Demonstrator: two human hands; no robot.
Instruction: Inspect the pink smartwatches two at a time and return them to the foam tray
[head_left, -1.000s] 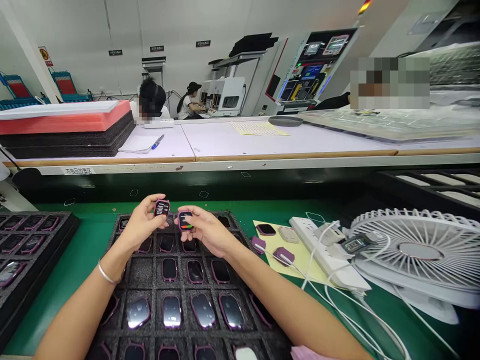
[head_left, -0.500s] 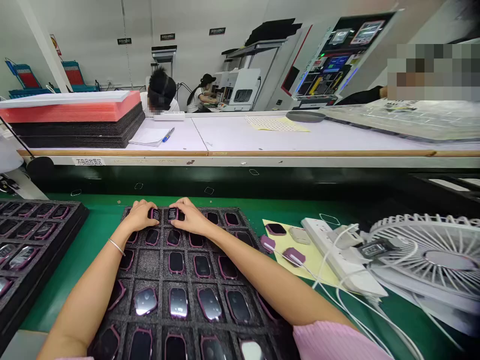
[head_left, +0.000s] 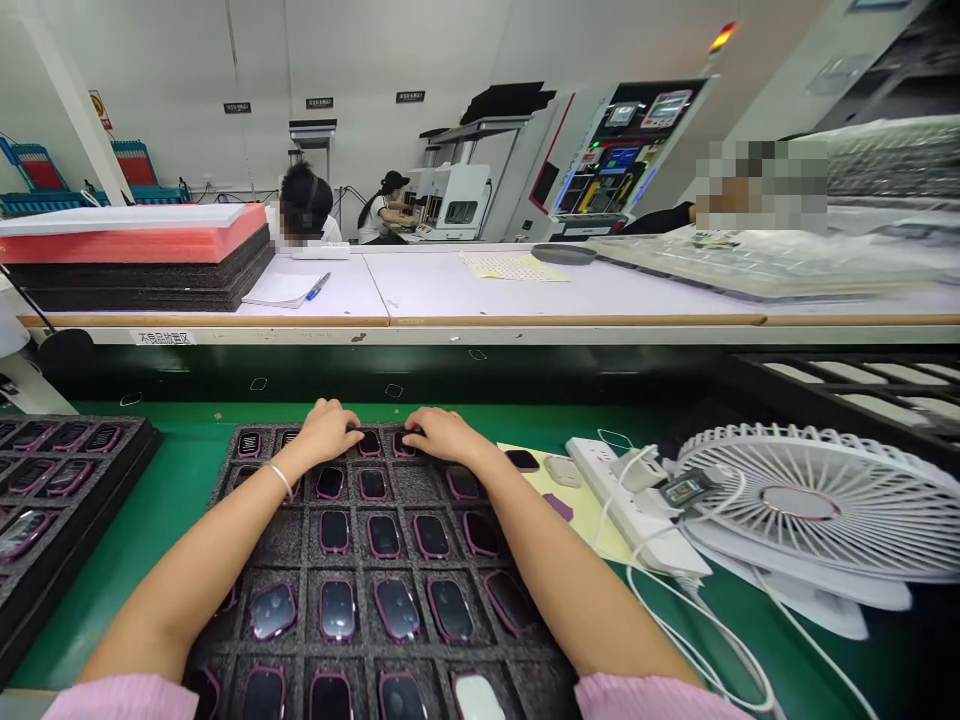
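both hands are at the back row of the black foam tray (head_left: 281,540), its compartments holding purple-framed smartwatches (head_left: 337,610), plus one white piece (head_left: 478,697) up front. the left hand (head_left: 326,432) has its thumb beside a dark-screened watch (head_left: 370,443); the right hand (head_left: 441,436) has fingertips at the neighbouring watch (head_left: 405,445). whether either is clamped, i cannot tell. both watches face screen up, the right one's long axis partly covered. nearer ones mostly run front to back, one slanting. a second foam tray (head_left: 90,530) at left holds more.
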